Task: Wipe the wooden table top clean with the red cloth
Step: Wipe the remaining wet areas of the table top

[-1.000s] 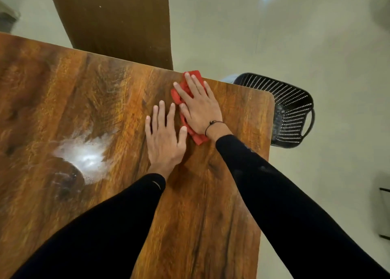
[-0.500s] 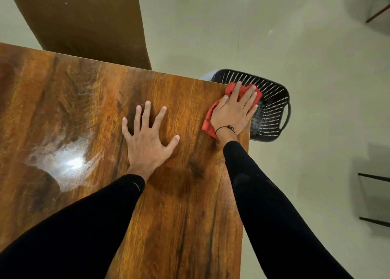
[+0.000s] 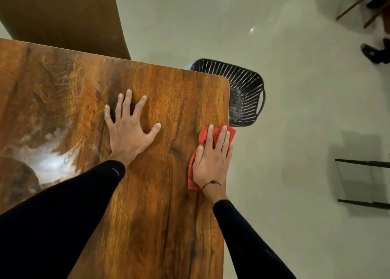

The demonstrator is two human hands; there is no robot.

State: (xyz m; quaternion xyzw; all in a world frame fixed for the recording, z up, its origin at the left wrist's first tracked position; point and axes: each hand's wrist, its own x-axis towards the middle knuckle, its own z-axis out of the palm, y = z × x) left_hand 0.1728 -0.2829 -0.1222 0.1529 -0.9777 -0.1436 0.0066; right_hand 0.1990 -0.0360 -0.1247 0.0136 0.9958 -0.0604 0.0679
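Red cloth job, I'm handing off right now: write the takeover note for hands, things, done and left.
Right hand: flat on the cloth, straight fingers pressing it at the table's right edge, cloth tip just past the rim.
Left hand: open, fingers spread, bracing on the table, apart from the cloth.
Basket: black, on the floor by the far right corner.
Done: cannot tell which areas are wiped; no crumbs visible near the hands.
Left: pale streaky patch at left, partly glare; the near end.

Cloth travels along right edge
Right hand and red cloth now sit nearer along the table edge, away from far corner by basket.
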